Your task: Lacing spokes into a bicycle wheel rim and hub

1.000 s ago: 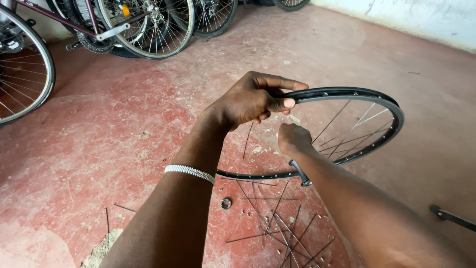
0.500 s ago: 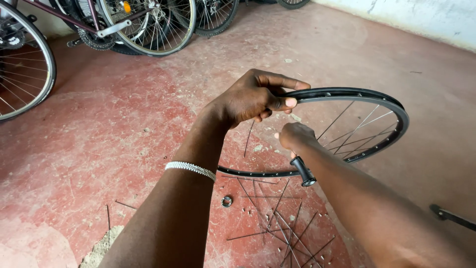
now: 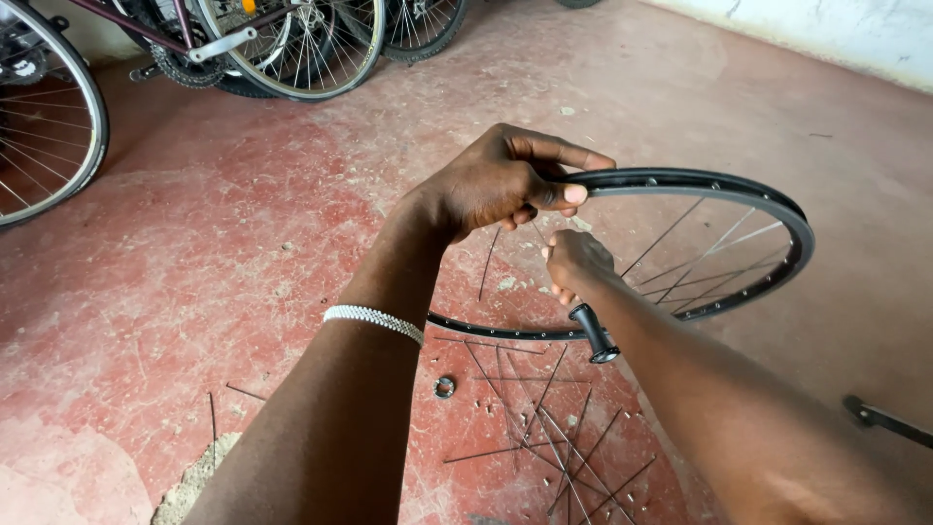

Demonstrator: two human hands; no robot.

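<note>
A black bicycle wheel rim [image 3: 748, 187] with a few thin spokes still in it is held up over the red floor. My left hand [image 3: 501, 180] grips the rim's upper left edge, fingers curled over it. A beaded white bracelet [image 3: 374, 319] sits on that forearm. My right hand [image 3: 575, 261] is inside the rim, closed around a tool with a black handle [image 3: 594, 333] that sticks out below the fist. Its tip is hidden by the hand.
Loose spokes [image 3: 544, 428] lie scattered on the floor below the rim, with a small metal ring [image 3: 444, 387] beside them. Bicycles [image 3: 282, 44] stand at the top, a wheel [image 3: 44, 126] at far left. A dark metal part [image 3: 880, 418] lies at right. A pale wall [image 3: 836, 29] is at top right.
The rim and both hands have shifted slightly right in view. The grips on rim and tool are unchanged.
</note>
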